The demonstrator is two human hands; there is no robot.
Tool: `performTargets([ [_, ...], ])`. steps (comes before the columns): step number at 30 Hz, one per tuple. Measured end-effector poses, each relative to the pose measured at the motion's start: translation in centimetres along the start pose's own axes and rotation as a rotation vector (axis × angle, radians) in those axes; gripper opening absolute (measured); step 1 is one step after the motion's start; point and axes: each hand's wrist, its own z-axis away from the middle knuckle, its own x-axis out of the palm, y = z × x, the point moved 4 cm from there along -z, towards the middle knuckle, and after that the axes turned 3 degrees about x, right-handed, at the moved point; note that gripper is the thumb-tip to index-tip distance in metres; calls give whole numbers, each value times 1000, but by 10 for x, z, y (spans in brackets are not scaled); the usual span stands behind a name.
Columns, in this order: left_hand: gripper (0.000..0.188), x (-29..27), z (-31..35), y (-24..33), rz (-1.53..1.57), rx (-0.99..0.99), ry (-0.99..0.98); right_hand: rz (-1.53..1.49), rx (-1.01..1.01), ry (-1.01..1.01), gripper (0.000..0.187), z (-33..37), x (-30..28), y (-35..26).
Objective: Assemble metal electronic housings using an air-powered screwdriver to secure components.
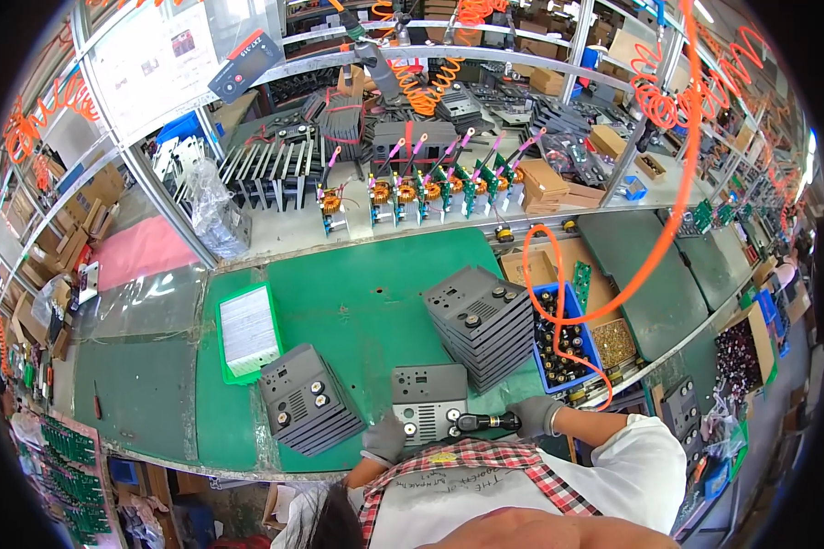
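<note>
A grey slotted panel (428, 386) with round metal connectors lies at the table's near edge, in front of me. My left hand (384, 440), in a grey glove, is closed at the panel's lower left edge. In my right hand (534, 416), also gloved, is a black air wrench (487, 422); its round head sits at the connector on the panel's right side. Left of the panel stands a stack of similar panels (309, 403) with connectors fitted. A taller panel stack (481, 325) rises behind and to the right. The fingertips of both hands are partly hidden.
An orange coiled hose (655, 274) hangs down at the right. A blue bin (588, 340) holds black and brass connectors, beside a box of small brass parts (613, 343). A green tray (250, 334) with white sheets lies left. Circuit boards with copper coils (403, 194) line the back shelf.
</note>
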Motion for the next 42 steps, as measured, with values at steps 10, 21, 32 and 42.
performTargets([
  [10,33,10,-5,-4,-19,-13,-53,-182,-23,-20,40,14,-7,-15],
  [21,30,9,-1,-4,29,-48,-47,-102,30,-42,35,12,-5,-19],
  [32,31,8,1,0,17,-3,-74,-109,83,6,36,10,15,-16],
  [42,27,12,5,-1,13,4,-78,-15,29,-32,37,7,14,-16],
])
